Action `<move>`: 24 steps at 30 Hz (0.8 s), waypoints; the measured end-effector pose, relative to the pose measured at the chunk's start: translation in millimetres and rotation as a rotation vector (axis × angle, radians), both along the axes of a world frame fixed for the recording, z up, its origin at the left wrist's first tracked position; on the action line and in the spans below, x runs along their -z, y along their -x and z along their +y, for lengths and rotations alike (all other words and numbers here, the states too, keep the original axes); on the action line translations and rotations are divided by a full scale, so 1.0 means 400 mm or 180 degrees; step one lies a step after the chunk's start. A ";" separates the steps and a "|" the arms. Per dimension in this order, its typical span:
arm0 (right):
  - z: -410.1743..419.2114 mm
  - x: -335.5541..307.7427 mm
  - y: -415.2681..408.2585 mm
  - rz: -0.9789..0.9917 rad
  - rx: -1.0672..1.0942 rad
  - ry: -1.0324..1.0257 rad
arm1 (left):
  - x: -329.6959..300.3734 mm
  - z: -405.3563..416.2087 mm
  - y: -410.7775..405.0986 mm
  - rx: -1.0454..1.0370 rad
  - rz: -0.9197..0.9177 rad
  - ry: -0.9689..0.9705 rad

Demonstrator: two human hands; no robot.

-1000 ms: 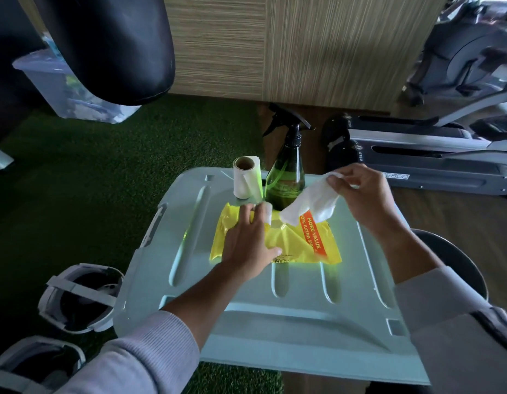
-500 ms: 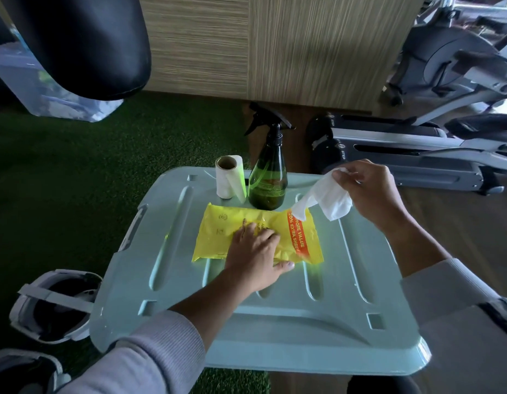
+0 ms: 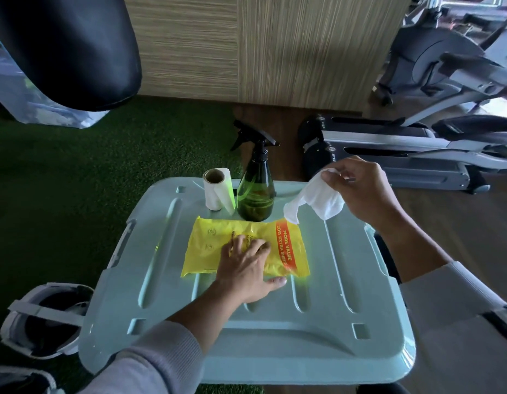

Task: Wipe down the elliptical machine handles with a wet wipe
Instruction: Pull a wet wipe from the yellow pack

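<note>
A yellow wet-wipe pack [image 3: 206, 248] with an orange band lies flat on a pale green plastic lid [image 3: 275, 331]. My left hand [image 3: 246, 268] presses flat on the pack's middle, fingers spread. My right hand [image 3: 360, 191] holds a white wet wipe [image 3: 317, 200] pinched at its top, hanging free above the lid's right side, clear of the pack. The grey elliptical machine [image 3: 445, 86] stands at the upper right; its handles are out of view.
A green spray bottle [image 3: 255, 194] and a small paper roll [image 3: 216, 191] stand at the lid's far edge. A black punching bag [image 3: 70, 46] hangs at upper left. White headsets [image 3: 44, 322] lie on green turf [image 3: 90, 172] at lower left. A wooden wall [image 3: 261, 46] lies behind.
The wipe has come free of the pack and moved right with my right hand. My left hand has slid down to lie flat on the pack. The view has shifted slightly.
</note>
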State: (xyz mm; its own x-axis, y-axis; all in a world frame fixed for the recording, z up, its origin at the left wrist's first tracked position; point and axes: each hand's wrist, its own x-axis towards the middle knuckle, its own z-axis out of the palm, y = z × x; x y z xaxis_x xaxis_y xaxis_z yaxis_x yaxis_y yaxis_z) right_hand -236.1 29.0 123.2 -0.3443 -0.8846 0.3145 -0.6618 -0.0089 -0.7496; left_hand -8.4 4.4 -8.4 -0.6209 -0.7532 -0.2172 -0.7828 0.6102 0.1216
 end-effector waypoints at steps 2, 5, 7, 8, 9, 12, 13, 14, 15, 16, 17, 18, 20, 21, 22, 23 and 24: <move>0.006 -0.028 0.007 0.0013 -0.0058 -0.0083 | -0.035 -0.006 0.018 -0.0051 -0.0222 -0.0255; 0.035 -0.096 0.021 0.0084 -0.0192 -0.0320 | -0.141 -0.025 0.028 -0.0485 0.0191 -0.1065; 0.061 -0.182 0.031 -0.0088 -0.0315 -0.0490 | -0.245 -0.029 0.017 -0.0697 0.0875 -0.1254; 0.075 -0.236 0.037 -0.0197 -0.0372 -0.0578 | -0.308 -0.027 0.011 -0.0803 0.1247 -0.1311; 0.092 -0.296 0.041 -0.0279 -0.0426 -0.0659 | -0.376 -0.024 0.008 -0.0959 0.1641 -0.1458; 0.154 -0.511 0.046 -0.0512 -0.0726 -0.0810 | -0.624 -0.013 0.030 -0.1321 0.2721 -0.2383; 0.178 -0.593 0.044 -0.0625 -0.0831 -0.0830 | -0.721 -0.004 0.044 -0.1246 0.2867 -0.2638; 0.203 -0.678 0.042 -0.0721 -0.0919 -0.0854 | -0.816 0.010 0.059 -0.1072 0.2877 -0.2852; 0.228 -0.759 0.042 -0.0789 -0.1004 -0.0888 | -0.910 0.029 0.073 -0.0851 0.2767 -0.3029; 0.255 -0.837 0.043 -0.0833 -0.1106 -0.0914 | -1.001 0.048 0.086 -0.0653 0.2609 -0.3167; 0.281 -0.914 0.047 -0.0849 -0.1224 -0.0935 | -1.083 0.068 0.097 -0.0458 0.2469 -0.3317; 0.305 -0.984 0.052 -0.0844 -0.1348 -0.0965 | -1.159 0.090 0.104 -0.0282 0.2375 -0.3545; 0.358 -1.105 0.060 -0.0813 -0.1458 -0.0986 | -1.277 0.134 0.109 -0.0141 0.2218 -0.4071; 0.384 -1.159 0.066 -0.0860 -0.1479 -0.0942 | -1.328 0.155 0.109 -0.0029 0.2215 -0.4229; 0.408 -1.208 0.073 -0.0946 -0.1474 -0.0860 | -1.372 0.172 0.110 0.0067 0.2271 -0.4328; 0.432 -1.250 0.078 -0.1027 -0.1433 -0.0772 | -1.408 0.188 0.111 0.0135 0.2386 -0.4389; 0.455 -1.288 0.079 -0.1012 -0.1387 -0.0697 | -1.437 0.203 0.111 0.0162 0.2555 -0.4423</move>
